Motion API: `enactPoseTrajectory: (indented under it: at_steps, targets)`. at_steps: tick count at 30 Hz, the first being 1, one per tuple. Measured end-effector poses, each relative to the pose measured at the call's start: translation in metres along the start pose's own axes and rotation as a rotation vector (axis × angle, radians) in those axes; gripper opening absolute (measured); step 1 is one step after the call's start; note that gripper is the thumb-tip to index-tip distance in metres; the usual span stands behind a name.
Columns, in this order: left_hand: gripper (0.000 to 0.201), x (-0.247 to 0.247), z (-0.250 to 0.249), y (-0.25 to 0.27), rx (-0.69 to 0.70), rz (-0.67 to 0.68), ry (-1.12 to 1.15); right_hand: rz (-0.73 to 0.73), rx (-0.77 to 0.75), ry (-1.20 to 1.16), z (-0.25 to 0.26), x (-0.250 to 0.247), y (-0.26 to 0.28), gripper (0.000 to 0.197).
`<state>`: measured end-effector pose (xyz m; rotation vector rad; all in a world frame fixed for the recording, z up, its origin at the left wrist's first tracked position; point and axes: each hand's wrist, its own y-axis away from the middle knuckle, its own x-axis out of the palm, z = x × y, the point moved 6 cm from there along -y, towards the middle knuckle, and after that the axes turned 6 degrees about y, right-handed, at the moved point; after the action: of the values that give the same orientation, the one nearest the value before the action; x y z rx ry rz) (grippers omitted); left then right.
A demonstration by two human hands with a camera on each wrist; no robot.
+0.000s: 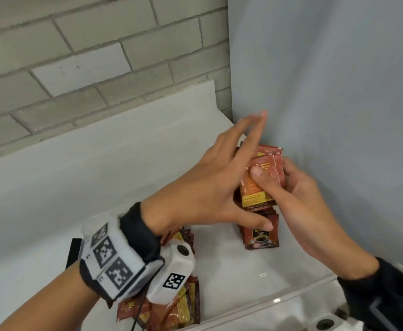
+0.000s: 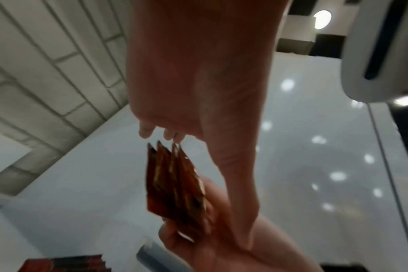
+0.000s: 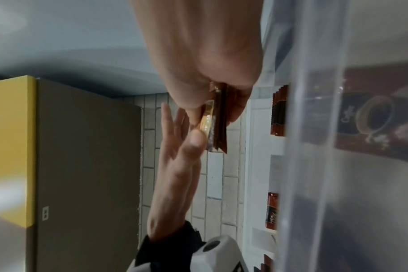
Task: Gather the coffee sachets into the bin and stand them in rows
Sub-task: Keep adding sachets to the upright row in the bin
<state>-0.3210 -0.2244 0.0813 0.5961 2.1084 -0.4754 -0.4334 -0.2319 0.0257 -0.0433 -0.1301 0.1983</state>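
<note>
The right hand (image 1: 298, 199) pinches a small bunch of coffee sachets (image 1: 262, 177), thumb on the front and fingers curled behind, just above the far right corner of the clear bin (image 1: 255, 304); the left hand (image 1: 210, 185) is flat with straight fingers, holds nothing, and touches the bunch from the left. The bunch stands tall, long side up and down, short edges at top and bottom, faces to the front; a row of sachets (image 1: 261, 232) stands right below it, so I think the bunch only needs to go straight down, and the right hand is the nearer one.
</note>
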Motion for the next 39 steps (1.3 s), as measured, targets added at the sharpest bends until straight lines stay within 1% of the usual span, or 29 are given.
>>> enactPoseTrajectory:
  at_steps: [1,2,3,5,7,10,11,14,17,20,21,23,26,29,31,32,34,37,39]
  targets:
    - [0.137,0.005,-0.006,-0.003,0.040,0.007,-0.115,-0.002,-0.015,0.013,0.001,0.000,0.001,0.034]
    - [0.137,0.012,-0.006,-0.007,0.052,0.008,-0.217,-0.010,-0.029,0.026,0.001,0.000,0.001,0.033]
    - [0.136,0.017,-0.003,-0.010,0.035,0.007,-0.288,-0.022,-0.040,0.046,0.001,-0.001,0.001,0.032]
    - [0.132,0.022,0.005,-0.011,-0.017,-0.015,-0.300,-0.045,-0.057,0.097,-0.001,-0.001,0.000,0.027]
    - [0.125,0.022,0.008,-0.013,-0.041,-0.029,-0.246,-0.064,-0.065,0.135,-0.002,-0.002,0.000,0.024]
    - [0.111,0.023,0.013,-0.013,-0.046,-0.046,-0.145,-0.066,-0.041,0.134,-0.003,-0.001,0.001,0.036]
    - [0.106,0.022,0.014,-0.012,-0.044,-0.046,-0.104,-0.054,-0.032,0.120,-0.003,0.000,0.001,0.037]
    - [0.094,0.017,0.020,-0.010,-0.031,-0.070,0.096,0.046,-0.010,0.024,-0.005,0.005,0.003,0.042]
    - [0.088,0.013,0.025,-0.008,0.004,-0.110,0.312,0.187,0.022,-0.111,-0.003,0.013,0.005,0.053]
    - [0.088,0.017,0.023,-0.008,0.083,-0.129,0.391,0.282,0.089,-0.202,-0.002,0.018,0.008,0.074]
    - [0.087,0.019,0.022,-0.008,0.101,-0.123,0.417,0.308,0.105,-0.209,-0.001,0.019,0.009,0.078]
    - [0.088,0.023,0.022,-0.008,0.133,-0.116,0.449,0.331,0.123,-0.185,0.000,0.022,0.011,0.078]
    - [0.097,0.025,0.025,-0.009,0.195,-0.145,0.445,0.270,0.143,-0.115,-0.003,0.019,0.008,0.077]
    - [0.110,0.025,0.024,-0.008,0.273,-0.193,0.425,0.220,0.177,-0.136,-0.009,0.017,0.005,0.074]
    - [0.112,0.024,0.019,-0.006,0.335,-0.223,0.385,0.191,0.189,-0.152,-0.012,0.014,0.005,0.067]
    - [0.108,0.024,0.017,-0.006,0.361,-0.234,0.373,0.182,0.189,-0.166,-0.011,0.013,0.005,0.062]
    - [0.092,0.024,0.013,-0.006,0.388,-0.239,0.344,0.178,0.177,-0.182,-0.009,0.013,0.005,0.056]
    - [0.067,0.021,0.012,-0.006,0.358,-0.234,0.309,0.214,0.171,-0.152,-0.008,0.017,0.006,0.063]
    - [0.060,0.018,0.013,-0.005,0.327,-0.245,0.292,0.232,0.177,-0.112,-0.008,0.019,0.007,0.065]
